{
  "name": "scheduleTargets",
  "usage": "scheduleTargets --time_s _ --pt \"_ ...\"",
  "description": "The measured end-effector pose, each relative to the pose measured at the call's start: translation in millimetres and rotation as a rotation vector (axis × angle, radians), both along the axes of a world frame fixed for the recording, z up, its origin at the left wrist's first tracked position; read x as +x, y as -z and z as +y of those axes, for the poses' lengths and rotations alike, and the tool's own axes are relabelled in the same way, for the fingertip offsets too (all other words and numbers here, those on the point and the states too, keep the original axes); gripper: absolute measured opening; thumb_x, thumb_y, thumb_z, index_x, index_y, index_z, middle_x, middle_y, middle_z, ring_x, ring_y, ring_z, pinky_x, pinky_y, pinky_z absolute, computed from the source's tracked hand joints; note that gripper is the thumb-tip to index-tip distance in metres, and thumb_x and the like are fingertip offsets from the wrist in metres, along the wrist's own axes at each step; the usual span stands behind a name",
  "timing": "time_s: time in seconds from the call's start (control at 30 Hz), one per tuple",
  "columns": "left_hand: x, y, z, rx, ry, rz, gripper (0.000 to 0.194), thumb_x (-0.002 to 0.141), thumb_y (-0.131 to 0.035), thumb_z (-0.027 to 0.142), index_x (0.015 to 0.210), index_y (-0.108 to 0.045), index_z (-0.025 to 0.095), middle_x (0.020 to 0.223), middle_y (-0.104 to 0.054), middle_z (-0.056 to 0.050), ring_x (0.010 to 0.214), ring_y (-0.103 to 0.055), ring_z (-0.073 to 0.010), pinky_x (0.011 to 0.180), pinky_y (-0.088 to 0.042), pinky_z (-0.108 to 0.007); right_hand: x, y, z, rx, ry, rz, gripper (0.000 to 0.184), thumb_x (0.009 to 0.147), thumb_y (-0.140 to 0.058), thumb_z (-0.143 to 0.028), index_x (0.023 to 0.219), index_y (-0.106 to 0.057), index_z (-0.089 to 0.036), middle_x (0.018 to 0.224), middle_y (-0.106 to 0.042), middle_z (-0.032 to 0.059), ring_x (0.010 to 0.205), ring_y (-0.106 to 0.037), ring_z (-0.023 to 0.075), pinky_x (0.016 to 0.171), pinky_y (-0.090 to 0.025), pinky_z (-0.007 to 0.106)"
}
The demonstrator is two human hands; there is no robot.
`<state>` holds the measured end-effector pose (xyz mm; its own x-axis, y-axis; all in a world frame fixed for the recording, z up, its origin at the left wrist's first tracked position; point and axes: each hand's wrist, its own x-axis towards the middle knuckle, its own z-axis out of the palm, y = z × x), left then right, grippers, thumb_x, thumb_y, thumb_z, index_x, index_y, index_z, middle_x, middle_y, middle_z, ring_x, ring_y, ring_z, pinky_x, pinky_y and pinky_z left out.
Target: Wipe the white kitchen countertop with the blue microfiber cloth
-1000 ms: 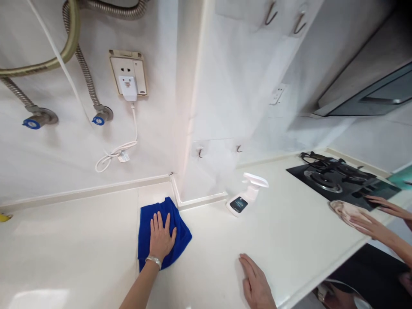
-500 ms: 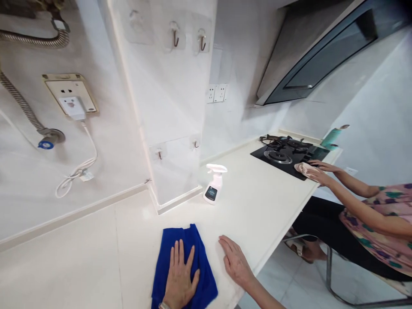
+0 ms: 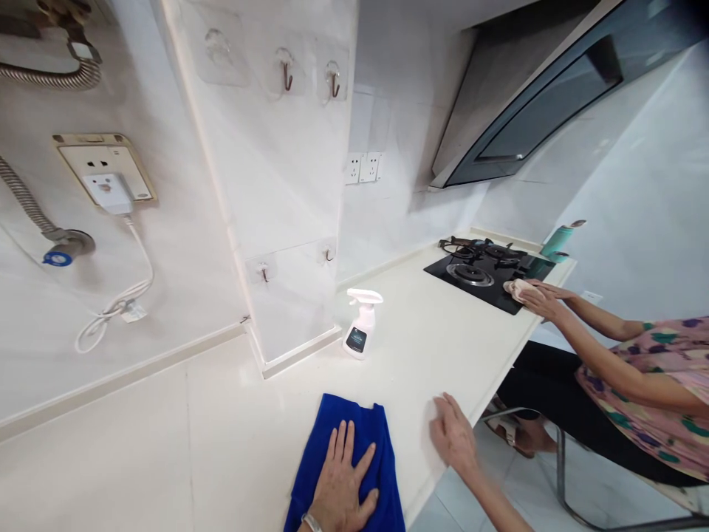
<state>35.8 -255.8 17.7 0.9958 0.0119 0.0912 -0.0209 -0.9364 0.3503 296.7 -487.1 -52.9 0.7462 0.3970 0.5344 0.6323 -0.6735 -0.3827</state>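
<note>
Blue fabric cloth (image 3: pixel 385 458) being pressed down under left hand (image 3: pixel 340 484), fingers spread wide, right hand (image 3: pixel 457 436) held loosely uncurled by off-white counter (image 3: pixel 432 332) edge, white plastic spray bottle (image 3: pixel 360 329) seen standing beyond.

The left hand (image 3: pixel 343 476) lies palm down, fingers spread, while the right hand (image 3: pixel 456 439) stays apart, loosely bent.

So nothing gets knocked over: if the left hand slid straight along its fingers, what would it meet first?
Probably the white spray bottle, upright on the counter beyond the left hand and blue cloth, though depth is uncertain.
</note>
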Motion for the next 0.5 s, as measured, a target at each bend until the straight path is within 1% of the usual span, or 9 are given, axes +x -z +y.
scheduleTargets --time_s 0.07,0.1,0.2,0.27,0.33,0.43,0.5 --pt "12.5 -0.2 -4.3 -0.041 0.030 0.011 0.078 0.092 -0.052 0.052 0.156 -0.010 0.039 0.162 0.023 -0.009 0.153 0.002 -0.0422 0.124 -0.015 -0.068 18.2 5.0 -8.7 -0.035 0.103 -0.011 0.045 0.088 -0.039 -0.025 0.129 -0.053 -0.012 0.139 -0.053 0.0201 0.130 -0.051 0.0327 0.106 -0.048 0.053" --pt "18.9 -0.1 -6.8 -0.054 0.045 0.012 0.078 0.091 -0.052 0.053 0.156 -0.010 0.039 0.162 0.024 -0.009 0.153 0.003 -0.0421 0.124 -0.014 -0.068 22.5 7.6 -10.1 -0.050 0.136 -0.016 0.046 0.088 -0.038 -0.026 0.130 -0.053 -0.013 0.138 -0.053 0.0200 0.130 -0.051 0.0330 0.106 -0.047 0.053" --pt "37.8 0.9 -14.1 -0.071 0.087 0.000 0.080 0.091 -0.052 0.055 0.156 -0.011 0.038 0.162 0.025 -0.007 0.154 0.003 -0.0407 0.125 -0.013 -0.066 20.9 11.5 -6.6 -0.081 0.214 -0.037 0.047 0.090 -0.036 -0.026 0.133 -0.050 -0.013 0.140 -0.052 0.0192 0.133 -0.047 0.0335 0.108 -0.043 0.054" --pt "50.5 1.7 -17.6 -0.076 0.114 -0.004 0.081 0.090 -0.053 0.055 0.156 -0.011 0.037 0.164 0.023 -0.007 0.154 0.004 -0.0398 0.125 -0.013 -0.066 14.7 7.8 -2.8 -0.127 0.261 -0.031 0.048 0.090 -0.035 -0.025 0.135 -0.048 -0.013 0.142 -0.051 0.0188 0.134 -0.046 0.0335 0.109 -0.042 0.052" --pt "65.1 2.7 -19.4 -0.096 0.140 -0.002 0.080 0.089 -0.054 0.055 0.156 -0.014 0.038 0.165 0.021 -0.005 0.154 0.004 -0.0393 0.125 -0.012 -0.066 10.5 -0.4 -0.9 -0.208 0.280 0.001 0.048 0.090 -0.036 -0.025 0.136 -0.049 -0.014 0.142 -0.051 0.0183 0.132 -0.046 0.0340 0.109 -0.040 0.052" --pt "92.3 5.2 -19.1 -0.149 0.175 -0.007 0.076 0.089 -0.054 0.057 0.155 -0.020 0.041 0.166 0.022 -0.003 0.155 0.002 -0.0380 0.125 -0.013 -0.065 10.8 -12.7 0.4 -0.299 0.256 0.031 0.047 0.089 -0.040 -0.023 0.133 -0.052 -0.013 0.140 -0.052 0.0191 0.129 -0.047 0.0351 0.108 -0.039 0.053" --pt "112.0 7.3 -17.5 -0.173 0.189 -0.018 0.073 0.088 -0.054 0.057 0.153 -0.024 0.042 0.167 0.020 -0.002 0.155 0.000 -0.0369 0.125 -0.013 -0.064 13.4 -15.7 2.8 -0.297 0.243 0.029 0.045 0.088 -0.042 -0.021 0.130 -0.053 -0.011 0.137 -0.053 0.0208 0.129 -0.047 0.0349 0.108 -0.039 0.051"
